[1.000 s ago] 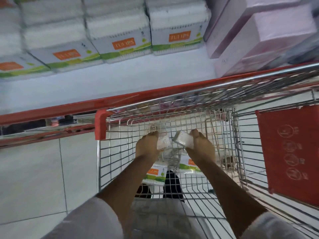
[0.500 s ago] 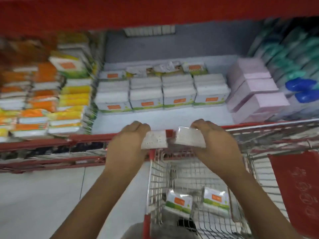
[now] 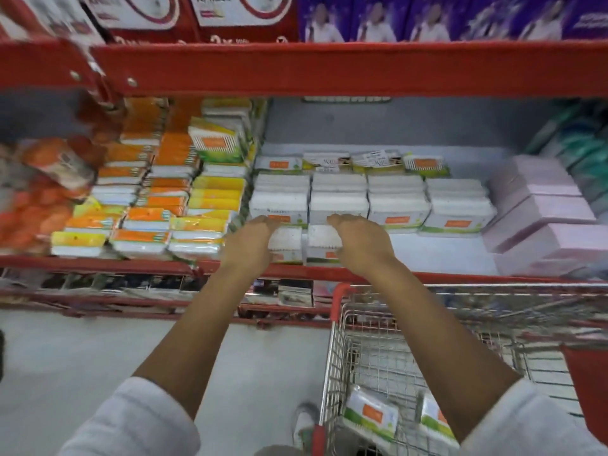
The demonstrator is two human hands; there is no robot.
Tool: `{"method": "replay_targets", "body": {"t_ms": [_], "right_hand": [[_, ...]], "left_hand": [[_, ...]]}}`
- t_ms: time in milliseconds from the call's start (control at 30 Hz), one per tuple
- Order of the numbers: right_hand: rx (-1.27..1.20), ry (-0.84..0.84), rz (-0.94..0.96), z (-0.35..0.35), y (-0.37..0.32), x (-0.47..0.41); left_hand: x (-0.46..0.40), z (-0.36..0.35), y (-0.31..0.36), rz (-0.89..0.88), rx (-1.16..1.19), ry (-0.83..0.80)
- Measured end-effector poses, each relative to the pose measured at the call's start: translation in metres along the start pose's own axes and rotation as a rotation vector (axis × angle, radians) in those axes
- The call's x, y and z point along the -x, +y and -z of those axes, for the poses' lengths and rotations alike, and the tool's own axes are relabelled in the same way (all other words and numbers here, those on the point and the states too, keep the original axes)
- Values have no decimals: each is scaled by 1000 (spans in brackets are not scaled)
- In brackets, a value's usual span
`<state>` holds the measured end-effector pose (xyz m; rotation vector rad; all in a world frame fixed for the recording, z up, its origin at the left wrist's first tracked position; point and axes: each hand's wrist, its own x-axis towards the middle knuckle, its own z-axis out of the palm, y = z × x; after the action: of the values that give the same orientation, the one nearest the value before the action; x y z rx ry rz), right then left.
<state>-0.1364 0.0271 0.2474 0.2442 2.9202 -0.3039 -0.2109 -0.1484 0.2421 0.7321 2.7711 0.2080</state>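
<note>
My left hand and my right hand reach side by side over the front of a red store shelf. Each grips a white pack of cotton goods with a green and orange label: the left pack and the right pack stand next to each other on the shelf board, just in front of a row of the same white packs. My fingers curl over the packs' tops and hide part of them.
A wire shopping cart with a red rim stands at the lower right, with two of the same packs lying in it. Orange and yellow packs fill the shelf's left, pink boxes its right. A red upper shelf hangs overhead.
Both hands rose out of the cart with a pack each and moved forward to the shelf. The packs now rest on the shelf board in front of the stacked row.
</note>
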Motion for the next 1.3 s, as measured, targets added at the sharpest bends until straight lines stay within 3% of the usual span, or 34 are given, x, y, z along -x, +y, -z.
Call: {"method": "replay_targets", "body": {"t_ms": [100, 267, 333, 433, 500, 667, 767, 1067, 1300], "right_hand": [[-77, 43, 35, -8, 7, 9], [-272, 466, 35, -55, 30, 63], [-292, 496, -31, -90, 49, 91], [-299, 372, -155, -143, 80, 133], [-303, 174, -255, -179, 104, 159], [-280, -406, -495, -247, 153, 203], [-230, -574, -526, -275, 178, 214], [-37, -673, -345, -304, 214, 198], [11, -630, -361, -298, 198, 215]], "left_hand": [[11, -12, 5, -12, 11, 56], [53, -68, 43, -198, 128, 411], [73, -102, 68, -280, 170, 418], [100, -162, 98, -410, 184, 225], [109, -202, 117, -456, 177, 10], [112, -283, 139, -370, -38, -604], [105, -324, 142, -312, -195, -785], [78, -354, 159, -417, -550, -806], [101, -343, 160, -351, -503, -811]]}}
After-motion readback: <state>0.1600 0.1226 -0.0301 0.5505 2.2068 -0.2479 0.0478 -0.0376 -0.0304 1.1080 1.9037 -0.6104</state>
